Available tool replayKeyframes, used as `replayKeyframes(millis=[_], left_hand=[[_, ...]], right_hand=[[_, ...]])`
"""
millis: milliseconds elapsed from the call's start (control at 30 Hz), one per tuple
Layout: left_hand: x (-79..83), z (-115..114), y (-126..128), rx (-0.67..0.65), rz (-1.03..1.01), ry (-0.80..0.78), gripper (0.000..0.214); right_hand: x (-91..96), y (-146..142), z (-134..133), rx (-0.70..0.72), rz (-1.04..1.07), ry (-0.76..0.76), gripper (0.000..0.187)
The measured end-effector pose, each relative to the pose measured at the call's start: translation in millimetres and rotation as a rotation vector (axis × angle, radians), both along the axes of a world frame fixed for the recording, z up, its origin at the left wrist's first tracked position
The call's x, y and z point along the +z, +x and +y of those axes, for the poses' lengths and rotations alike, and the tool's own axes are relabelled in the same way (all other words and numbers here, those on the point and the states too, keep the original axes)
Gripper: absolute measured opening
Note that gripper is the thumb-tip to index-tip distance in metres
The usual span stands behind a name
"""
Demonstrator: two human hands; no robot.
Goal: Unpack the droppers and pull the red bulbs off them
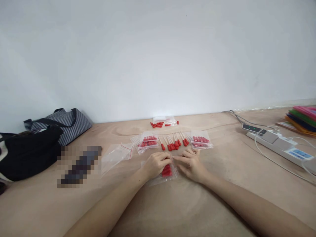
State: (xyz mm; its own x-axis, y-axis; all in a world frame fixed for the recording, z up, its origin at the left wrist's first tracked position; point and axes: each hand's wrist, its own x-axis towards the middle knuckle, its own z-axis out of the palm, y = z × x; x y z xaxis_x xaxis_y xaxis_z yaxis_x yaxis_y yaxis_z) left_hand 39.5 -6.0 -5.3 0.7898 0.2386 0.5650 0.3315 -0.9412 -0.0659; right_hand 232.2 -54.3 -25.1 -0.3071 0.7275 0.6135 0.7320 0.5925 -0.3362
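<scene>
Your left hand (158,164) curls over the clear zip bag (159,180) of red pieces (167,171), seemingly steadying it, though any pinch is hidden; your right hand (191,166), half-bent, rests at its edge, grip unclear; red-tipped sticks (176,144) lie just beyond both, probably for easy reach

Pale wall (158,59) bhnd wooden tbl (234,164) (lt. brown, faint grain), w/ soft light overall.
</scene>
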Motion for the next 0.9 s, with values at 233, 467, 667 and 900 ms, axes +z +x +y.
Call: replayKeyframes(millis=[233,467,667,900], left_hand=[[1.0,-1,1,-0.008,-0.004,-0.036,0.027],[3.2,-2,2,-0.061,0.07,-0.058,0.036],[10.0,-1,1,-0.063,0.143,-0.12,0.04],[19.1,-17,-18,0.114,0.109,-0.298,0.027]], right_hand=[[-4.8,-7,11,0.035,-0.114,0.417,0.017],[3.5,-2,12,0.195,-0.296,0.429,0.029],[5.4,0,15,0.283,-0.413,0.275,0.031],[13.0,10,11,0.279,-0.328,0.027,0.02]])
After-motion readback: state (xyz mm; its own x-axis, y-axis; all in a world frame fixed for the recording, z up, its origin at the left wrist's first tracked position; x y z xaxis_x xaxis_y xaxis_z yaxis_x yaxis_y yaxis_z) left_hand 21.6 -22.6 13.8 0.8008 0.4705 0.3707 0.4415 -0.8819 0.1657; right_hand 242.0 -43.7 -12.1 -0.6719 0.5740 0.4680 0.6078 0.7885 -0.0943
